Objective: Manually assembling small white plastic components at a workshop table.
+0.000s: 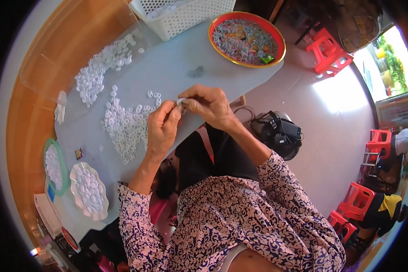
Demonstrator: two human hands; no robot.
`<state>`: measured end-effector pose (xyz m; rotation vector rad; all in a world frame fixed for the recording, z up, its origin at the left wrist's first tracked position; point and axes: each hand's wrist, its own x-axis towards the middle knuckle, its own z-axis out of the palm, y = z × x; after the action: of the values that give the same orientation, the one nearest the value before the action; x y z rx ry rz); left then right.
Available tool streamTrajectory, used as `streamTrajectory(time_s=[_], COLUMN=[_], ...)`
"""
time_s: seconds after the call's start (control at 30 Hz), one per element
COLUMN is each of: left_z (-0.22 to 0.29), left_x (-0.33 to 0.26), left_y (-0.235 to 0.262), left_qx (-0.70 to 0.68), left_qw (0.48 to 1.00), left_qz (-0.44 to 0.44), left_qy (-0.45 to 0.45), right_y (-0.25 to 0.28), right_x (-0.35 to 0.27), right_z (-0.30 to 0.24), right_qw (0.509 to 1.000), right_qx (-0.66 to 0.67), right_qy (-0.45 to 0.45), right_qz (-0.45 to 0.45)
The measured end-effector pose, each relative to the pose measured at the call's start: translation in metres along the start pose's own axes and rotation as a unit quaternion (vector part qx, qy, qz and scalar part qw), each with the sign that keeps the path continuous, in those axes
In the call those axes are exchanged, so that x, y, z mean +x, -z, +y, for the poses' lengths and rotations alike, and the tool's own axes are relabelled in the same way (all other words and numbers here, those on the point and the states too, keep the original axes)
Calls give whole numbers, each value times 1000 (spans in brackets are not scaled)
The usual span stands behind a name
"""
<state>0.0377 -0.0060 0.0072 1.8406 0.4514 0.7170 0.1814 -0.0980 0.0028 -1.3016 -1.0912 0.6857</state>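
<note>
Fingers of both hands met over the desk edge, pinched shut on one small white ring; left hand gripped it from below, right hand from above. Loose pile of white rings lay just left of the left hand, w/ a second pile farther up-left. Red bowl of mixed bits sat well beyond the right hand, white basket beside it.
</note>
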Motion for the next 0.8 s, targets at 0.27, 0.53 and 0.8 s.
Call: streamTrajectory(time_s=[0.27, 0.53, 0.8], left_z=[-8, 2, -6], left_x=[-11, -12, -15], left_y=[-5, -7, -5], left_qx=[-103, -58, -77], left_qw=[994, 995, 993], left_qz=[4, -71, -76], left_qy=[39, 49, 47], right_y=[15, 61, 15], right_x=[21, 211, 132], right_z=[-15, -41, -2], right_qw=[999, 920, 937], right_qx=[-17, -297, -295], right_qy=[33, 204, 181], right_qz=[40, 156, -55])
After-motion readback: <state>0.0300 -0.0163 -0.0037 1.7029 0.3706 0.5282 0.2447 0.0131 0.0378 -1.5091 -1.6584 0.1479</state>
